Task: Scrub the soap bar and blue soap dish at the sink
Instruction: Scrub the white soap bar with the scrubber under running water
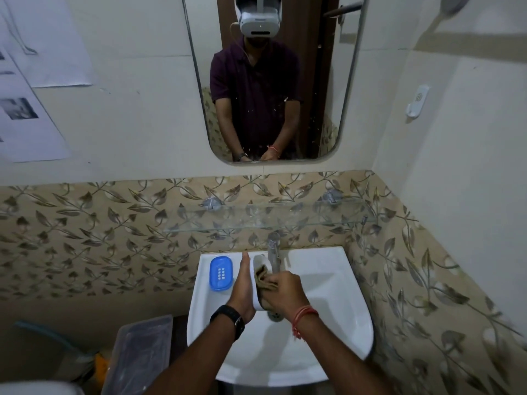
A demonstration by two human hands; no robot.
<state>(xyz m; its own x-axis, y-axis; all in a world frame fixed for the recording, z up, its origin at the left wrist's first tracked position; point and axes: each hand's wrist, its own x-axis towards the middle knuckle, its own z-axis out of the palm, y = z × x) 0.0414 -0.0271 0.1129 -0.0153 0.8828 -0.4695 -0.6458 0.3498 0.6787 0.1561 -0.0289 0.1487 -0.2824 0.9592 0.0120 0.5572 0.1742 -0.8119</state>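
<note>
Forearms reach in from the bottom edge, and both meet over the basin. Left fingers [244,260] are straight and pressed together, pointing away toward the back wall. The left hand [242,286] stands on edge like a flat blade, its palm turned right and laid against the soap bar [255,267], with nothing curled round it. Right fingers [273,280] are curled tight, bunching a beige cloth [263,282], and the right hand [285,293] pushes that cloth onto the bar's open face, knuckles up.

So the white bar is sandwiched, palm on one side and cloth on the other. It stands on its long edge, its long axis running from the person toward the tap [273,252], and its far end sits just beside the spout. All this hangs above the drain [275,315] of the white sink [336,332].

Out at the wrists there's a black watch [228,316] on the left and a red thread band [305,313] on the right.

Left of the hands, the blue soap dish [221,273] lies flat on the sink's rear ledge. It is close to the left hand but apart from it, its long axis running front to back and its white slotted centre facing up.

Above, a glass shelf [271,218] crosses the leaf-patterned tiles.
</note>
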